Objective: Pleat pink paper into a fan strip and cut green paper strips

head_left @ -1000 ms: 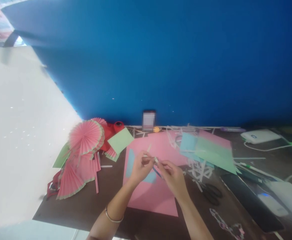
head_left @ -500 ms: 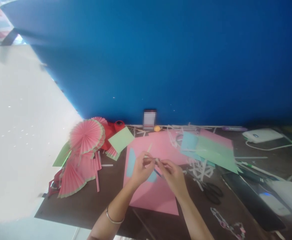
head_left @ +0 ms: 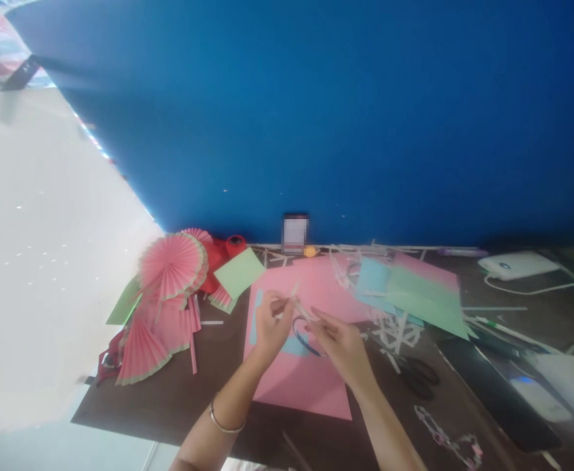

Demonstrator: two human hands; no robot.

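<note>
Over the pink sheet (head_left: 306,389), my left hand (head_left: 271,327) is closed in a pinch on a thin pale strip (head_left: 302,309). My right hand (head_left: 340,340) pinches the same strip near its other end, fingers bent. A narrow dark curved band (head_left: 300,335) shows below the strip, beside my right fingertips; whether it is joined to the strip I cannot tell. Partly hidden by my left hand, a light blue piece of paper (head_left: 291,347) lies on the pink sheet.
Pink pleated paper fans (head_left: 169,261) are piled at the left beside a green paper (head_left: 240,273). To the right are green paper (head_left: 421,294), white paper scraps (head_left: 389,332), dark scissors (head_left: 417,378), a phone (head_left: 500,396) and a beaded bracelet (head_left: 446,435). A blue wall (head_left: 316,118) rises behind.
My hands have moved slightly apart, and the pale strip now shows stretched between them. More of the dark curved band is visible, bowed in a wider arc.
</note>
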